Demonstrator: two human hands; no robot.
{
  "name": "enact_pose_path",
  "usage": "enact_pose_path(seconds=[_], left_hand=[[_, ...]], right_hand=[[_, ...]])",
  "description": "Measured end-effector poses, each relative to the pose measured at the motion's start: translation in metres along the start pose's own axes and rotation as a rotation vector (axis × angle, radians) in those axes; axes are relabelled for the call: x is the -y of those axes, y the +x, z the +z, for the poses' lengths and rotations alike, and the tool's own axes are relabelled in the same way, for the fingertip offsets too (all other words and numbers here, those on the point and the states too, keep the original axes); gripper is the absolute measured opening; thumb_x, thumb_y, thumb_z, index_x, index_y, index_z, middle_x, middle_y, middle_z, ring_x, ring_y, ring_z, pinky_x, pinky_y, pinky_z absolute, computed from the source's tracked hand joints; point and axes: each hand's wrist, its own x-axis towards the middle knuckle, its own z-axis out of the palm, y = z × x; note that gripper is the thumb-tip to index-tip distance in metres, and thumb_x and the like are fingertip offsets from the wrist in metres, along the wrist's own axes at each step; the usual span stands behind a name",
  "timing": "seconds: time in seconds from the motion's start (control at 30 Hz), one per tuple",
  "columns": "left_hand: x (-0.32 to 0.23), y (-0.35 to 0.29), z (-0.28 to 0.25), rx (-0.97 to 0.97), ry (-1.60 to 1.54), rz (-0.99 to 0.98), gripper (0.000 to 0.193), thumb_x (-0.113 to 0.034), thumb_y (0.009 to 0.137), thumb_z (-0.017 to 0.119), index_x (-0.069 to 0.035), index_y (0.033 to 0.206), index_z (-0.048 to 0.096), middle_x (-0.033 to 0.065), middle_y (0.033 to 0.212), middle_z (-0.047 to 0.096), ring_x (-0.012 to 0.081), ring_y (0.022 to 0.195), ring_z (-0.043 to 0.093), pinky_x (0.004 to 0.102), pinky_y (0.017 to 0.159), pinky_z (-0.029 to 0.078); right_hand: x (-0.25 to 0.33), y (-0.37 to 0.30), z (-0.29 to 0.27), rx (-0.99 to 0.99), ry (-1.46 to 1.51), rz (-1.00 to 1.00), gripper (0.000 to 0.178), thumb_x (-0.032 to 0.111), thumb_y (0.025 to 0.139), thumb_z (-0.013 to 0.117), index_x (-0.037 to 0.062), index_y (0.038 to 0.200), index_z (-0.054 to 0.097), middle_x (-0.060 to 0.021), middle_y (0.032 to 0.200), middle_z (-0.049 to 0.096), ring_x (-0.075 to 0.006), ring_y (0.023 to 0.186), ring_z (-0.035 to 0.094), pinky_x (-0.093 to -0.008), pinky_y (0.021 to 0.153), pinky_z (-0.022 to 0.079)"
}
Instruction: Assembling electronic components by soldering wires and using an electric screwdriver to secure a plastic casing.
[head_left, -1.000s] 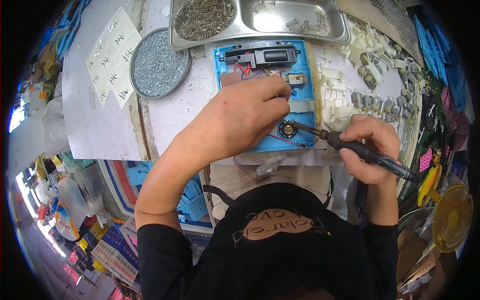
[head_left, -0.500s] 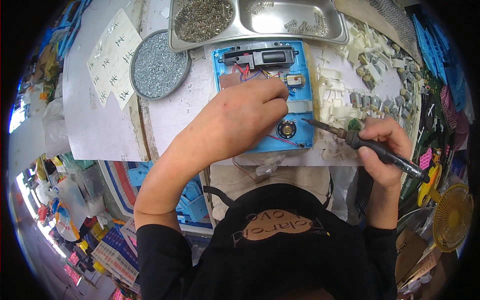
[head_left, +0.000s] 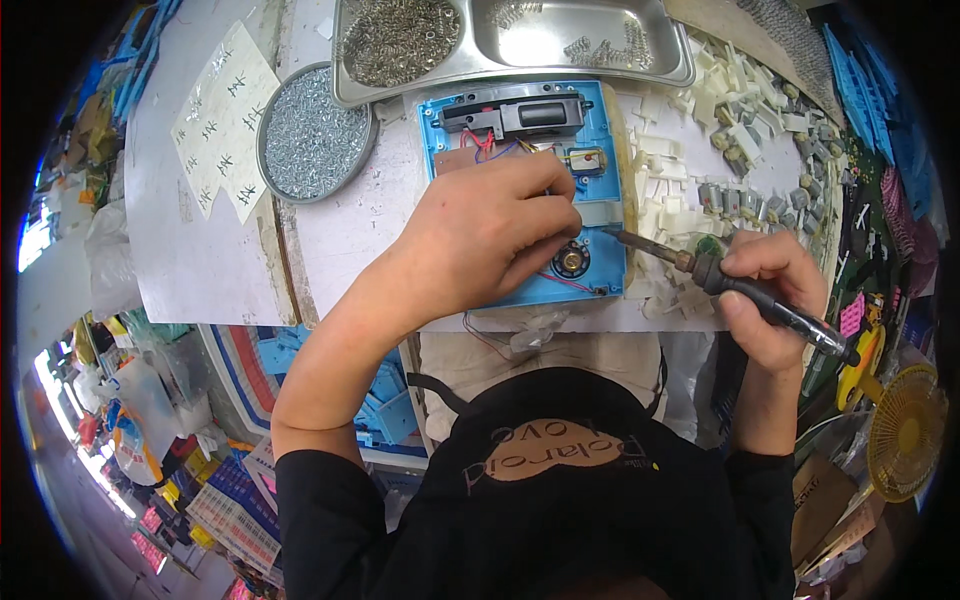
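A blue plastic casing (head_left: 610, 262) lies open on the table in front of me. Inside it sit a black battery-box-like part (head_left: 530, 117), coloured wires (head_left: 482, 140), a small white-and-metal part (head_left: 587, 160) and a round speaker (head_left: 571, 260). My left hand (head_left: 495, 230) is over the casing's middle, fingers closed in a pinch; whatever they hold is hidden beneath them. In my right hand (head_left: 775, 295) is a black-handled soldering iron (head_left: 700, 270), its dark tip pointing left over the casing's right edge, beside a pale strip (head_left: 600, 213).
Beyond the casing stands a metal tray (head_left: 500, 72) with springs. A round dish of small screws (head_left: 315, 135) is to the left, near a marked paper sheet (head_left: 228, 120). White plastic parts and small motors (head_left: 740, 200) lie scattered on the right. A yellow fan (head_left: 903, 430) stands lower right.
My left hand has shifted slightly, with its fingers a little lower over the casing. The iron's tip has moved slightly right. The casing has shifted a little left in view.
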Motion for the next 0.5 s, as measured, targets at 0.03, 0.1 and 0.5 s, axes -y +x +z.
enact_pose_path(seconds=[0.03,0.1,0.5], left_hand=[[-0.002,0.000,0.001,0.001,0.005,-0.010,0.020,0.000,0.075,0.078,-0.006,0.091,0.068,0.0075,0.096,0.064,0.0275,0.084,0.066,0.0360,0.071,0.053],[-0.004,0.000,0.000,0.012,0.017,-0.024,0.019,0.000,0.075,0.078,-0.006,0.091,0.068,0.0074,0.099,0.063,0.0276,0.086,0.066,0.0362,0.072,0.053],[-0.004,0.003,-0.010,0.088,0.038,-0.017,0.021,-0.004,0.078,0.076,-0.008,0.095,0.064,0.0071,0.109,0.061,0.0287,0.089,0.065,0.0374,0.074,0.052]], right_hand=[[0.001,0.001,0.001,0.022,-0.009,-0.008,0.028,0.007,0.078,0.079,-0.0033,0.100,0.067,-0.0059,0.081,0.066,-0.0073,0.063,0.054,-0.0219,0.058,0.039],[0.000,0.003,0.002,0.049,-0.018,-0.022,0.027,0.006,0.078,0.079,-0.0030,0.100,0.067,-0.0054,0.080,0.066,-0.0068,0.061,0.053,-0.0216,0.057,0.038],[-0.002,0.001,0.002,0.042,-0.037,-0.043,0.028,0.007,0.076,0.080,-0.0011,0.100,0.069,-0.0042,0.081,0.067,-0.0063,0.060,0.051,-0.0219,0.056,0.038]])
